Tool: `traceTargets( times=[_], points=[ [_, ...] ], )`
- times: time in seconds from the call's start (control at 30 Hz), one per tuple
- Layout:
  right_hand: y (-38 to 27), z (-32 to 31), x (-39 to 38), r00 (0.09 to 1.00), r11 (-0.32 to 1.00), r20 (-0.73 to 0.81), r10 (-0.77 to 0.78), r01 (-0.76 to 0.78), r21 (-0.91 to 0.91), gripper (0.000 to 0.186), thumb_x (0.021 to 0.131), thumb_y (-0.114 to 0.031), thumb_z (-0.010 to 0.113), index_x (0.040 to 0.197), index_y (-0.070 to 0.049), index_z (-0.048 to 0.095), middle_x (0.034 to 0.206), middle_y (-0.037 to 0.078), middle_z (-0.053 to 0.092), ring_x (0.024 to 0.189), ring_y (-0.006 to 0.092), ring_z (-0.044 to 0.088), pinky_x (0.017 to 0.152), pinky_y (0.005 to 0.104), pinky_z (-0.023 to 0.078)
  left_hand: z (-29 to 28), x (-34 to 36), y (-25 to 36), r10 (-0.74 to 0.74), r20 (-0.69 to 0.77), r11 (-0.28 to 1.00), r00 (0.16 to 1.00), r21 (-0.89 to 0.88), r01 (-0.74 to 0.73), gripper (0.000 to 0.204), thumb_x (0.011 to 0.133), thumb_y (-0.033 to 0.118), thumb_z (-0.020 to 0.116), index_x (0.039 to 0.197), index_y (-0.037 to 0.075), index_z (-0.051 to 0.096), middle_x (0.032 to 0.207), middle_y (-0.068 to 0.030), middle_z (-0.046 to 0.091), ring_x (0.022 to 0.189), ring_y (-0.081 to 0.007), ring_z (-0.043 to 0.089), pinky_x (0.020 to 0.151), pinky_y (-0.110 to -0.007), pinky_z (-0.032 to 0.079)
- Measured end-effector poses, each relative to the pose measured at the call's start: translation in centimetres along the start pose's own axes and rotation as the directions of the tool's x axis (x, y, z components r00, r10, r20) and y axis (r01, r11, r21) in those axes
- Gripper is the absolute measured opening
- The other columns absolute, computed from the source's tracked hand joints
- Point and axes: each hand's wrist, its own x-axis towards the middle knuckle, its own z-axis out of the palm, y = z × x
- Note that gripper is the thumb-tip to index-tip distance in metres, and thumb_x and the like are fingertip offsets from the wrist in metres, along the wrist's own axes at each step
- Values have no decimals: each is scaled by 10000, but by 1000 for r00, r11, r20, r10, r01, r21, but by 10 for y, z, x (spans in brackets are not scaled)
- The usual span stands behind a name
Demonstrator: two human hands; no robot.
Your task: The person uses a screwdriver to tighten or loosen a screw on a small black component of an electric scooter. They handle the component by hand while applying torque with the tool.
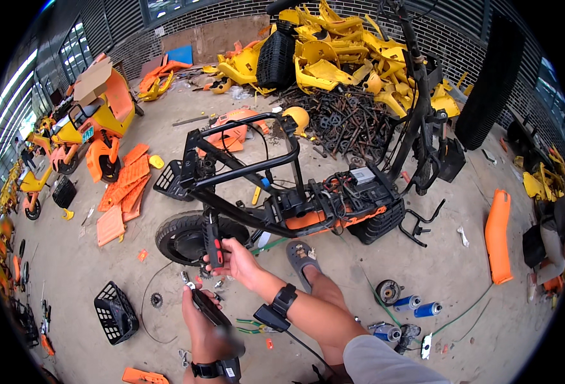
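Observation:
In front of me stands a stripped black electric scooter frame (247, 173) with its rear wheel (183, 237) at the left. My right hand (239, 261) is closed around a tool with a red-and-black handle (214, 251), held upright beside the wheel. Just below it, my left hand (196, 317) is closed on a silver-headed tool (188, 280); a dark, elongated body lies along that hand, partly blurred, and its exact kind cannot be made out. The hands are close but apart. Small metal parts lie under the wheel.
Yellow panels (333, 67) and dark metal parts (346, 121) are heaped at the back. A black basket (116, 313) and green-handled pliers (253, 326) lie on the floor. Blue cans (428, 310) are at right, near an orange panel (500, 237). Orange panels (125, 192) lie left.

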Motion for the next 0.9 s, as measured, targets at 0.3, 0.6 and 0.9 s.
traceTargets(
  times=[0.3, 0.6, 0.9],
  points=[
    [-1, -9, -12, 1000, 997, 6, -3, 3, -77, 467, 1013, -380, 357, 1339, -85, 514, 1074, 108, 681, 967, 234, 675, 816, 380, 558, 2, 10, -14, -5, 32, 998, 999, 68, 2, 442, 1017, 462, 412, 1108, 51, 547, 741, -85, 601, 624, -184, 597, 579, -314, 505],
    [-4, 2, -10, 1000, 996, 20, -24, 25, -81, 446, 992, -290, 406, 1377, -67, 428, 1272, 223, 606, 1104, 318, 633, 930, 433, 521, -8, -2, 8, 13, -32, 998, 999, 60, -11, 387, 1014, 419, 443, 1092, 56, 551, 760, -69, 600, 648, -158, 583, 603, -290, 480],
    [5, 15, 0, 993, 966, -40, -110, 98, -240, 295, 979, -339, 567, 1184, -129, 587, 1076, 85, 670, 896, 180, 651, 763, 309, 508, -24, 1, 19, 58, -37, 998, 998, -20, -59, 382, 1024, 405, 431, 1078, 47, 552, 780, -72, 605, 645, -161, 586, 601, -298, 491]
  ],
)
